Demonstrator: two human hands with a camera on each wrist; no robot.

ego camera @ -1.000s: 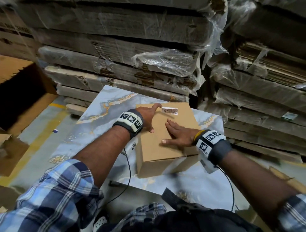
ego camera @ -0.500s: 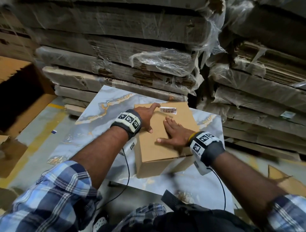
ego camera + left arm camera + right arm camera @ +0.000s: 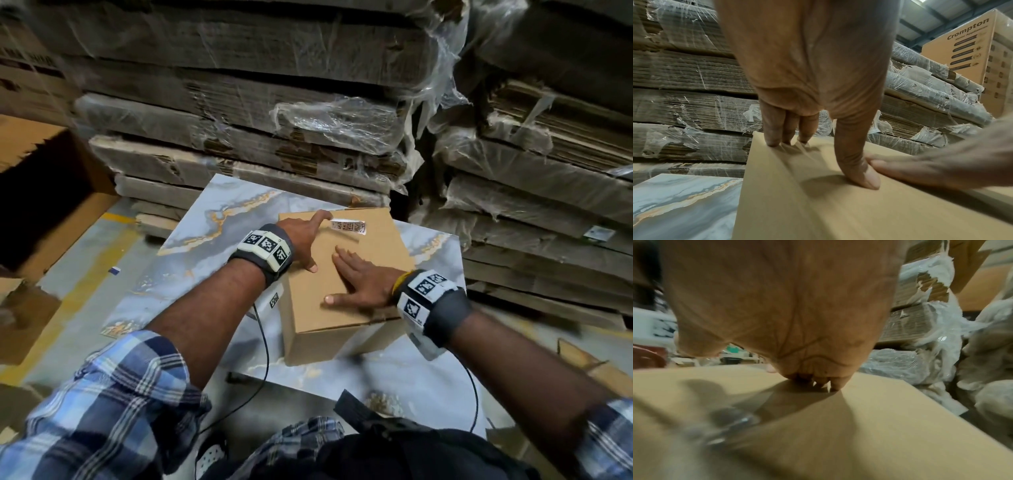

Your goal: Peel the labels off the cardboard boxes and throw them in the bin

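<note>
The thin, likely tear-prone label (image 3: 348, 227) wants lifting at its left end, beside the left hand (image 3: 301, 240), whose fingers, like the right hand's (image 3: 363, 284), lie flat and released on the stiff box (image 3: 373, 250).

Dim warehouse light falls from above, throwing soft shadows of both hands onto the cardboard box (image 3: 346, 274) top. The head view bends toward its edges and smears at the corners. The right wrist view is heavily blurred, especially its lower left; glare glints on the plastic wrap (image 3: 342, 116).
</note>
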